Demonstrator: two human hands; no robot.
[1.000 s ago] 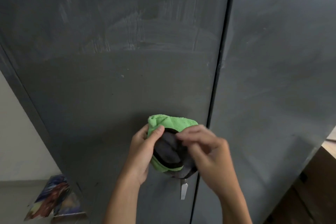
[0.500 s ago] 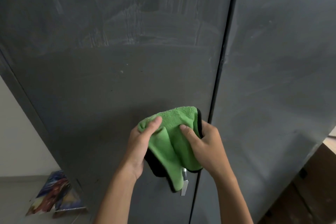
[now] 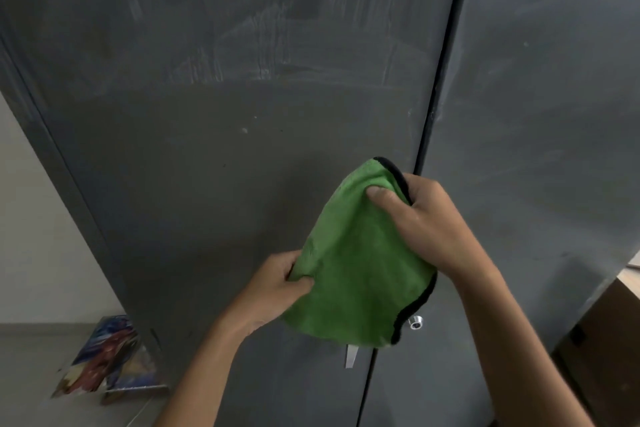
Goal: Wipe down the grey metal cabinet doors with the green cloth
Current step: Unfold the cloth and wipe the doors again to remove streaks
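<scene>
Grey metal cabinet doors (image 3: 242, 149) are standing closed behind the green cloth (image 3: 360, 263), which is hanging long-axis 12-to-6 before the left door's seam edge, right hand (image 3: 426, 218) pinching its 1 o'clock corner, left hand (image 3: 277, 288) gripping its 8 o'clock edge.

**A:** What colour is shown on the cloth (image 3: 356, 263)?

**B:** Bright green is seen across its face, and a narrow black trim is carried along its edge.

**A:** And the cabinet?

**B:** The left door (image 3: 207, 156) and the right door (image 3: 536, 114) are painted a dark, matt grey. Pale chalky streaks are smeared across the upper left door, and fainter ones are seen on the right. The seam between them is shown as a black line.

**A:** Are other colours to be noted?

**B:** The lock (image 3: 415, 322) and handle (image 3: 351, 355) are finished in silver. The wall (image 3: 34, 218) is coloured off-white and the floor (image 3: 31, 357) dull grey. Blue, red and yellow print is seen on the printed sheets (image 3: 104, 360), and brown on the wooden piece (image 3: 606, 319).
</scene>
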